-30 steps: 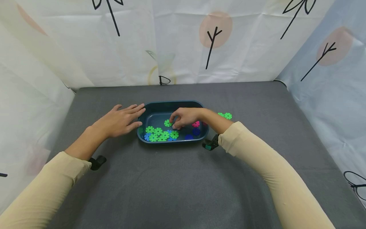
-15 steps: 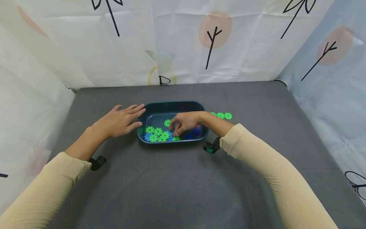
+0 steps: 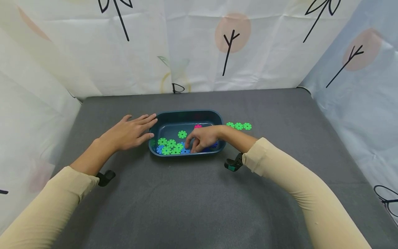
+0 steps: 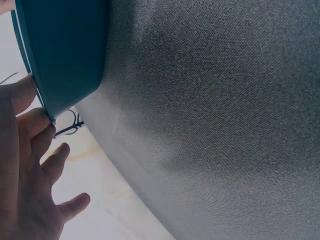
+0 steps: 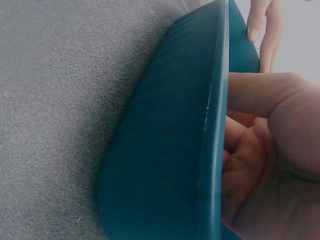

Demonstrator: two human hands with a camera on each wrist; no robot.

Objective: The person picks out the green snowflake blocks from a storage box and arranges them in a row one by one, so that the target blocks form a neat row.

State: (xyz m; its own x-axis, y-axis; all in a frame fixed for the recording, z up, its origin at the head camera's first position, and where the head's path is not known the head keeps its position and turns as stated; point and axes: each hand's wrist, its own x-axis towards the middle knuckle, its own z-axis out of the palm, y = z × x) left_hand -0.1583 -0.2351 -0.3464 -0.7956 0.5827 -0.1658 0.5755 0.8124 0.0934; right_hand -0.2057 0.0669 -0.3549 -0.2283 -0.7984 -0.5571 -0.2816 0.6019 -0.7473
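A dark blue-green tray (image 3: 160,118) holds several thin, notched, flower-shaped plastic discs. Green discs (image 3: 171,143) and blue discs (image 3: 160,149) are heaped at its near left; a lone green disc (image 3: 182,134) lies farther back. Part of a pink disc (image 3: 198,126) shows behind my right hand (image 3: 203,137), which reaches down into the tray with bent fingers near the front wall. Its fingertips are hidden by that wall in the right wrist view, so whether they pinch a disc is unclear. My left hand (image 3: 135,132), fingers extended, touches the tray's left rim (image 4: 37,90).
To the right of the tray, three green discs (image 3: 238,126) lie in a row on the grey cloth-covered table (image 3: 186,200). Printed white curtains (image 3: 192,45) stand behind and at both sides. A dark strap device (image 3: 234,163) sits on my right wrist.
My right hand has shifted slightly right and toward the front wall. A green disc seen under its fingertips earlier is now out of sight. The left hand stays on the rim.
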